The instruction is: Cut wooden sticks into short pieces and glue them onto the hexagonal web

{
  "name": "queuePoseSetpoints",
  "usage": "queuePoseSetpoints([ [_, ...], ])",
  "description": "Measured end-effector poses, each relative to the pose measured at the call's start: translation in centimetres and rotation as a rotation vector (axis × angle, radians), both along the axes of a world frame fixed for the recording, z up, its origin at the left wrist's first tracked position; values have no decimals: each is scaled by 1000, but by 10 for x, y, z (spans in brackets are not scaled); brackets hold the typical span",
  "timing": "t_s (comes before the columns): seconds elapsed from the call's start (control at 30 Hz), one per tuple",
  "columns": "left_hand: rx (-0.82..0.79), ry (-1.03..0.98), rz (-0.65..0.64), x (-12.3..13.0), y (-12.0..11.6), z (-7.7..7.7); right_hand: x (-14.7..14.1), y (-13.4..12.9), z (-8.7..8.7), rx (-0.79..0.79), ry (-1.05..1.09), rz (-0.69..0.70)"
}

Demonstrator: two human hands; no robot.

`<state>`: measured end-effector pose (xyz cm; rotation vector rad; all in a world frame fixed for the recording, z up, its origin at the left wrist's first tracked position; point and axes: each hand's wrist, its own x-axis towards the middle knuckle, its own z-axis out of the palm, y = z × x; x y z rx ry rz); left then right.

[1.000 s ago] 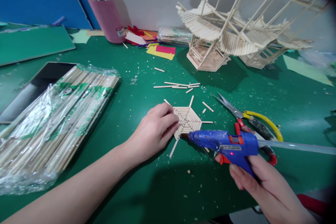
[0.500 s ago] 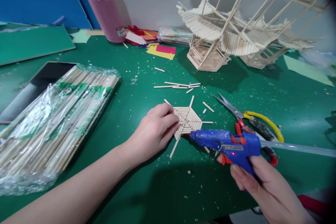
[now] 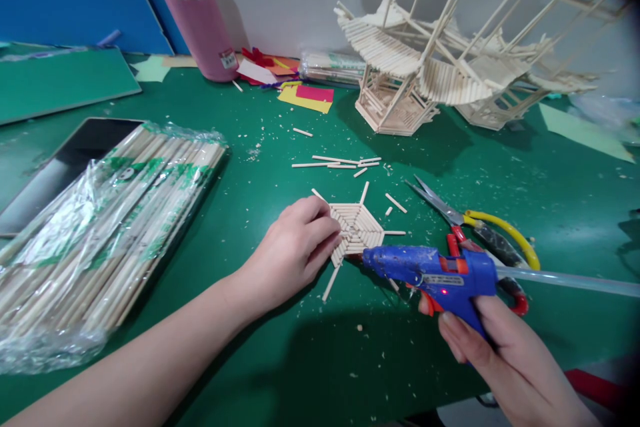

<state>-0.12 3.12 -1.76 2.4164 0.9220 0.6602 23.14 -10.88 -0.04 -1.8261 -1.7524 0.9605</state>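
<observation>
A web-like hexagonal panel of thin wooden sticks (image 3: 363,223) lies on the green table, with longer spokes poking out past its edge. My left hand (image 3: 300,237) has its fingers closed on the panel's left side; the fingertips are partly hidden. In my right hand (image 3: 485,340) is a blue hot glue gun (image 3: 425,267), its red light lit and a clear glue stick (image 3: 570,278) running out of the back. The gun's nozzle points left and meets the panel's lower edge.
Scissors (image 3: 450,210) and red-handled pliers lie behind the glue gun. Cut sticks (image 3: 335,161) are scattered beyond the panel. A plastic-wrapped stick bundle (image 3: 115,213) rests at left over a dark tablet (image 3: 83,153). A pink bottle (image 3: 200,20) and wooden pavilion models (image 3: 400,73) stand at the back.
Both hands, the panel and the glue gun hold nearly the same places. The right index finger on the trigger has shifted slightly; the whole view has drifted a little.
</observation>
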Motion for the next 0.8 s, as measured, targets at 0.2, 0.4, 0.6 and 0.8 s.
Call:
queuePoseSetpoints([
  [0.2,4,-2,-4,0,1,0,-3,1,0,15,26,-47],
  [0.4,4,1,-3,0,1,0,-3,3,1,4,38,-36],
  [0.6,2,1,0,1,0,0,-3,2,2,9,17,-25],
  [0.8,-3,9,-3,0,1,1,-3,2,2,-3,7,-39],
])
